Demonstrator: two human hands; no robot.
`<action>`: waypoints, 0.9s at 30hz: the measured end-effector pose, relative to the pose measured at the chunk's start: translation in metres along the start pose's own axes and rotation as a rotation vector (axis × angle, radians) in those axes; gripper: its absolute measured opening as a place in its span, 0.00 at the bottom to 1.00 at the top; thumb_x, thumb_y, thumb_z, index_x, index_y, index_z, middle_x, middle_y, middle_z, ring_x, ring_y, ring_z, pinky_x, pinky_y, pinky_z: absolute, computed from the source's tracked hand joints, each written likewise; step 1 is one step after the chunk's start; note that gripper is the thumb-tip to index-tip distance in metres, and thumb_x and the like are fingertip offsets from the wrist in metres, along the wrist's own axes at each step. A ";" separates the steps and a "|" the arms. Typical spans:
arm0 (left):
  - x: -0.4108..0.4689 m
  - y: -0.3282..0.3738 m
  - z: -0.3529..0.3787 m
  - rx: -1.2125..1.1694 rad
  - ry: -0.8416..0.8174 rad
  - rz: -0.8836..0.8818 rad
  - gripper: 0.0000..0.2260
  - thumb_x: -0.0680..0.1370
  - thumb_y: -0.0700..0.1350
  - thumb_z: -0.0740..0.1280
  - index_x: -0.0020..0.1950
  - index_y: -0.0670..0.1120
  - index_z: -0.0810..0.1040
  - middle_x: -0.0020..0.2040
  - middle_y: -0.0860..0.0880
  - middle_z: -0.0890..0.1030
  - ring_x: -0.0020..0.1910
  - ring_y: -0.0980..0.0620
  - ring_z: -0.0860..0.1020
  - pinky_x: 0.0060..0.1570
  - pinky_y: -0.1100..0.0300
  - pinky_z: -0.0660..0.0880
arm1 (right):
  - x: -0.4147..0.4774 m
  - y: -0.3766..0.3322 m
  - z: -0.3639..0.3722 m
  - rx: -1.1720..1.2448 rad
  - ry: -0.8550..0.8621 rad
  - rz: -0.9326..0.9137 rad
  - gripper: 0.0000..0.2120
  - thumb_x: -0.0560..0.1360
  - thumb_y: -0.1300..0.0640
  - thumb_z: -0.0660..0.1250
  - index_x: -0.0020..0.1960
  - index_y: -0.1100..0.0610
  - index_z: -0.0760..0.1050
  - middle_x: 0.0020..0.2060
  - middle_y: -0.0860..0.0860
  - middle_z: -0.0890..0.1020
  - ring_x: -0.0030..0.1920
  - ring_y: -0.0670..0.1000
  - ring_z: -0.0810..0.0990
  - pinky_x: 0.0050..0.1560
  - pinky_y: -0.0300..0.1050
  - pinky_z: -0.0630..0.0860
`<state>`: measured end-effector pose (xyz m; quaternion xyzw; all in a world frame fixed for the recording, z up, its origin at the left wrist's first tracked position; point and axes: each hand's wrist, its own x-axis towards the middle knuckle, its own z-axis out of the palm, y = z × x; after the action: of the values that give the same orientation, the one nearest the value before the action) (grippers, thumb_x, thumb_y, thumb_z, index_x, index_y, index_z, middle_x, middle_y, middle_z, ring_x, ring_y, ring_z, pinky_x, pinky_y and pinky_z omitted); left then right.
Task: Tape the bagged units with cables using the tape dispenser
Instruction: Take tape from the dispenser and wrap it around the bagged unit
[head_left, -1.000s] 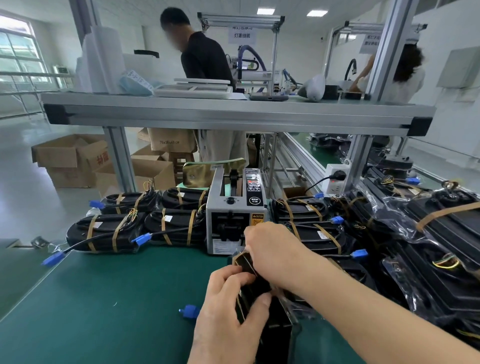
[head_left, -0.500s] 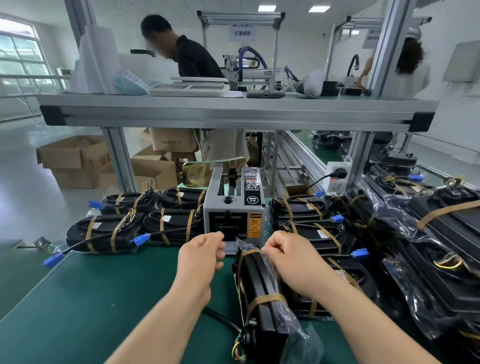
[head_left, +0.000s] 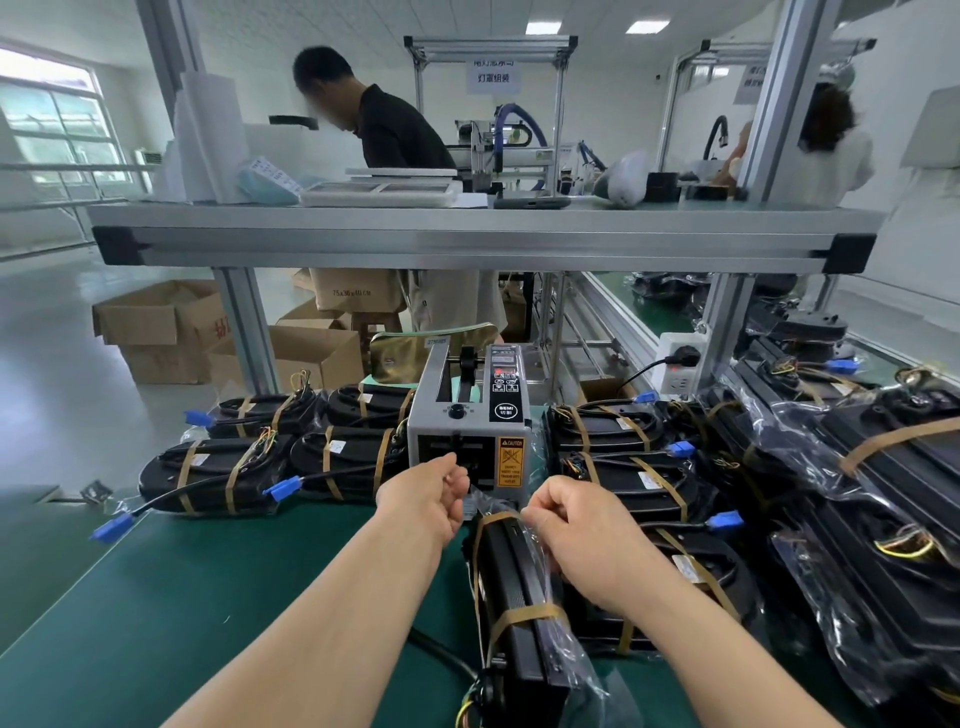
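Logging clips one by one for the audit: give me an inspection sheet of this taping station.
Surface: green mat, units along its back and right.
Job's things: bagged unit on edge at centre, two tape bands round it; tape dispenser behind it; taped units stacked either side.
Clutter: gold foil piece behind dispenser.
Grippers: left hand curled at dispenser outlet, grip hidden; right hand pinches the unit's top end.
Cables: blue-plug leads trail from the stacks; power cord in white socket.
Surroundings: cardboard boxes on floor; aluminium shelf above; two people beyond it.
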<state>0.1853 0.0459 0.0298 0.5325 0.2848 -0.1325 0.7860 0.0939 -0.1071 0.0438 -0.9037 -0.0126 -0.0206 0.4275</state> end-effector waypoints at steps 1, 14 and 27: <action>-0.001 0.000 0.002 -0.020 0.003 -0.005 0.09 0.80 0.46 0.69 0.41 0.43 0.79 0.22 0.52 0.77 0.19 0.60 0.74 0.23 0.67 0.68 | 0.000 0.000 0.000 -0.002 0.001 -0.002 0.10 0.82 0.53 0.64 0.42 0.51 0.75 0.30 0.45 0.75 0.23 0.39 0.70 0.25 0.31 0.65; -0.021 -0.013 -0.017 -0.008 -0.117 0.333 0.10 0.76 0.39 0.70 0.35 0.45 0.77 0.27 0.51 0.75 0.23 0.58 0.70 0.25 0.66 0.69 | 0.000 0.006 -0.001 0.085 -0.019 0.017 0.10 0.82 0.53 0.64 0.42 0.52 0.75 0.30 0.46 0.76 0.23 0.40 0.69 0.26 0.34 0.68; -0.065 -0.007 -0.036 0.800 -0.520 0.569 0.05 0.77 0.39 0.70 0.42 0.39 0.79 0.28 0.57 0.74 0.27 0.61 0.67 0.30 0.71 0.66 | 0.003 0.003 0.003 0.120 -0.023 0.026 0.08 0.80 0.53 0.66 0.42 0.52 0.77 0.31 0.46 0.77 0.29 0.43 0.73 0.33 0.40 0.71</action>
<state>0.1184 0.0695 0.0534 0.7951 -0.1463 -0.1401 0.5717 0.0966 -0.1064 0.0394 -0.8766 -0.0070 -0.0041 0.4812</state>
